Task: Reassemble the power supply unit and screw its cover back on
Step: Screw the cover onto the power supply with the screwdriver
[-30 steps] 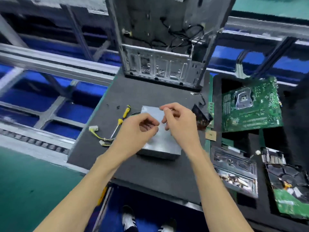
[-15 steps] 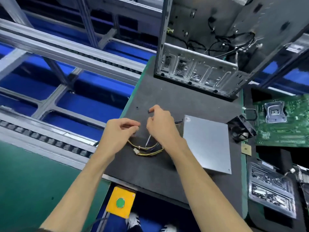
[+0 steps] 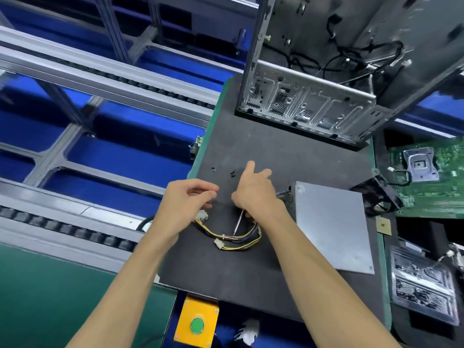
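- Right hand (image 3: 253, 194) sits at the frame's centre, index finger and thumb stretched toward the upper part of the mat while the lower fingers curl round a screwdriver (image 3: 238, 220); only its thin metal shaft shows, slanting down out of the palm, and the handle is hidden by the hand.
- Left hand (image 3: 187, 204) is just left of it, fingers bent with thumb and fingertips drawn close; whether anything small is pinched between them cannot be made out.
- Power supply unit (image 3: 331, 224) lies flat on the dark mat (image 3: 276, 156), right of centre, a plain grey metal box with its cover on top and a perforated side facing the right hand; its near left edge is partly masked by the right forearm.
- Yellow and black cable bundle (image 3: 236, 238) loops out from that side across the mat below the hands, ending in white connectors; one connector lies partly under the left hand.
- Two small dark screws (image 3: 232, 174) lie on the mat above the hands, too small to read clearly.
- Computer case (image 3: 324, 71) stands open at the upper right, its top cut off by the frame.
- Green motherboard (image 3: 431, 177) at the right edge is cut off too.
- Yellow box with a green button (image 3: 197, 322) shows at the bottom edge.
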### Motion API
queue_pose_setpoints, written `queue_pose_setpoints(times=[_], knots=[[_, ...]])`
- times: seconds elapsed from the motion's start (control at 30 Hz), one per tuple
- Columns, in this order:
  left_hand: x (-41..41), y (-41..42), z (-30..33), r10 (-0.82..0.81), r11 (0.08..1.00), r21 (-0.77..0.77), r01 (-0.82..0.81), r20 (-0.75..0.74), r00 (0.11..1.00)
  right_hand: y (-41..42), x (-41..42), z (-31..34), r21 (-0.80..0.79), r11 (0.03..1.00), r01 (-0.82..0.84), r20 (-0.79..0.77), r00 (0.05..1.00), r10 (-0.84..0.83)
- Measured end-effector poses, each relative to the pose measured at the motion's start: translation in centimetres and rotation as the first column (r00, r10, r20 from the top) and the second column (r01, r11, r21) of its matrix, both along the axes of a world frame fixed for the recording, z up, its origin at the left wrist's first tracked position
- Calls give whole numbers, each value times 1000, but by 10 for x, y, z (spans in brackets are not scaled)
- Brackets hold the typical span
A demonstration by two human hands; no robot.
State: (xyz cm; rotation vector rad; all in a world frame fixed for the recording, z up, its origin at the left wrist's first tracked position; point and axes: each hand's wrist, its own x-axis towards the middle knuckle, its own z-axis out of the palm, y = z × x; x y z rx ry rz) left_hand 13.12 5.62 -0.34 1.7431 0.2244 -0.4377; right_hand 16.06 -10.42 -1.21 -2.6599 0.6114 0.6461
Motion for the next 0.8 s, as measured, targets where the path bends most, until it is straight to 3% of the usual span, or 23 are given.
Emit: queue_pose_setpoints(times=[0.2, 0.33, 0.4, 0.43, 0.5, 0.6, 0.67, 0.7, 0.8], knots=[[1, -10, 8, -3, 999, -46, 3, -1, 1000, -7, 3, 3, 49, 998, 40, 41, 998, -43], [2, -16, 14, 16, 992, -123, -16, 1, 1000, -35, 9, 29, 306, 942, 138, 198, 959, -205], [2, -24, 18, 40, 981, -191, -38, 7, 999, -54, 10, 48, 631, 747, 210, 227, 871, -436], [1, -31, 21, 45, 972, -231, -42, 5, 999, -62, 9, 57, 791, 576, 204, 191, 813, -551], [-3, -47, 28, 48, 946, -322, -50, -12, 999, -76, 2, 75, 946, 292, 138, 114, 703, -702], [-12, -75, 36, 41, 889, -453, -69, -71, 997, -101, -14, 90, 997, -82, -7, -65, 545, -836], [-17, -93, 40, 20, 865, -497, -70, -105, 994, -115, -26, 95, 925, -350, -150, -248, 461, -852], [-20, -100, 41, 12, 854, -515, -72, -120, 993, -121, -34, 96, 879, -423, -219, -296, 444, -846], [-27, -118, 46, 5, 814, -573, -93, -154, 988, -135, -54, 94, 779, -523, -346, -352, 449, -821]])
